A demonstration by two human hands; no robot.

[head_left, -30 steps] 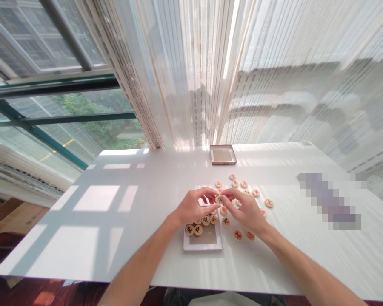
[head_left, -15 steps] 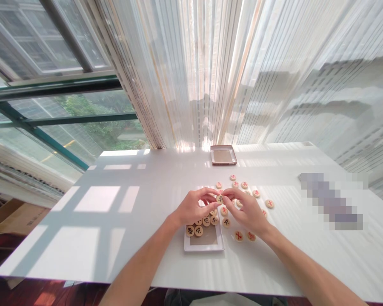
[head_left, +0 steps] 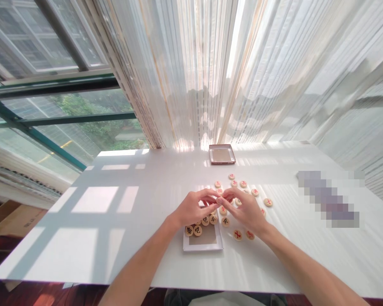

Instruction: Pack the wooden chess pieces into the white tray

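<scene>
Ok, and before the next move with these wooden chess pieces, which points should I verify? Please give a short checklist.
1. Left hand and right hand both in view, fingertips meeting above the far end of the white tray: ok.
2. A piece gripped between those fingertips: cannot tell, the fingers cover it.
3. Free room in the tray's near part: ok, bare bottom shows there.
4. Pieces in the tray lying flat, black marks up: ok.
5. Loose red-marked pieces on the table, right of the tray, none at the edge: ok.
6. Brown box near the curtain, apart from the hands: ok.
</scene>
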